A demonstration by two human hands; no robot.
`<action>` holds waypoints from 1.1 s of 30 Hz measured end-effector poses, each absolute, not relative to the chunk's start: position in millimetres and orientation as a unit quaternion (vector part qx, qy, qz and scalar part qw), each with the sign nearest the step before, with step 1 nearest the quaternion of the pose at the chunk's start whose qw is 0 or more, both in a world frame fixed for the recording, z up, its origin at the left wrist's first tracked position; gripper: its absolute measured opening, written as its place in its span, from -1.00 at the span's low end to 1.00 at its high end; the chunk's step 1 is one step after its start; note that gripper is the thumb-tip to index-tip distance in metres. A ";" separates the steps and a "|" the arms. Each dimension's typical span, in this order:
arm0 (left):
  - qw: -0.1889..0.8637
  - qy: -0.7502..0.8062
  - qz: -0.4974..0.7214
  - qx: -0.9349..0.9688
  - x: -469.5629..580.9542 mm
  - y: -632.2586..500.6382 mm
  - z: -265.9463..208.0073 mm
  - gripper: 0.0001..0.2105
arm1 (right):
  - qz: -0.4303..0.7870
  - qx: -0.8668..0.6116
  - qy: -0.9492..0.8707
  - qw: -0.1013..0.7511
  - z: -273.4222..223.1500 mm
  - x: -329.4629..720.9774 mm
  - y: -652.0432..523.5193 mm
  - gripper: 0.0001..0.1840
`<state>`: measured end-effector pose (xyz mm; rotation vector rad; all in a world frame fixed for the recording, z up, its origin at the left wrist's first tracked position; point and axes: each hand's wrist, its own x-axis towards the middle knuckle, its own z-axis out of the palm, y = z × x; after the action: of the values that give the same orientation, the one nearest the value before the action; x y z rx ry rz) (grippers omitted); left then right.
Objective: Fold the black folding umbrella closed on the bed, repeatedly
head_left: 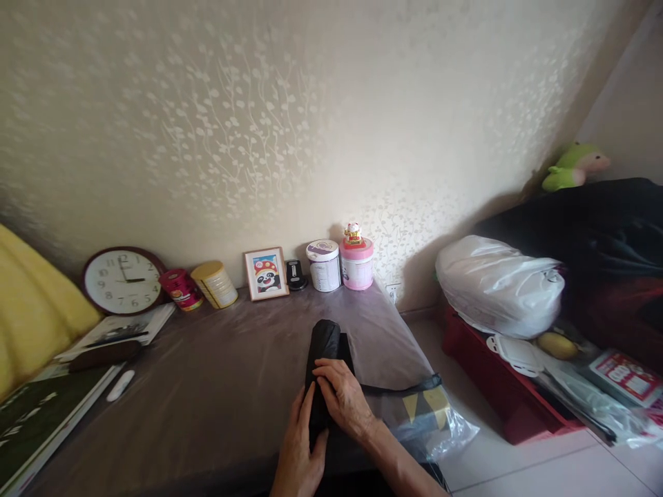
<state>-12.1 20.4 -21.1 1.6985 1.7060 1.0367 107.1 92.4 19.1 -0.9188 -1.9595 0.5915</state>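
A black roll [325, 338] of thin, slightly creased material lies lengthwise on the grey-brown table cover [222, 386]. Around its near left side wraps my left hand [300, 435], with the thumb below. My right hand [344, 397] lies across the top, fingers curled over the roll. A flat black piece shows along its right side, partly under my right hand. From there a dark strip [398, 390] stretches right, towards clear plastic packaging [456, 431] at the table's edge. What the roll is made of, or has inside, I cannot tell.
Along the wall stand a clock [123, 281], a red tin [181, 288], a yellow-lidded can [215, 284], a panda picture [266, 274] and two tubs [324, 266]. Books [56, 421] lie at left. Right of the table are a white bag [497, 286] and red box [497, 383].
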 end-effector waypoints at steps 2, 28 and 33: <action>0.259 0.634 0.373 0.626 -12.2 20.3 -21.0 -0.46 | 0.201 -0.362 -0.816 0.404 13.0 102.4 106.3 -0.73; 0.292 0.635 0.382 0.605 -9.8 16.6 -11.1 -0.43 | 0.290 -0.569 -0.677 0.367 3.8 125.1 208.0 -0.64; 0.293 0.638 0.394 0.594 -10.1 16.4 -9.5 -0.44 | 0.385 -0.581 -0.611 0.375 -8.2 149.8 197.8 -0.68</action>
<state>-10.1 16.4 -9.5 1.5816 1.6991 1.0493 149.8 197.8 -8.2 -1.4877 -1.5637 0.9865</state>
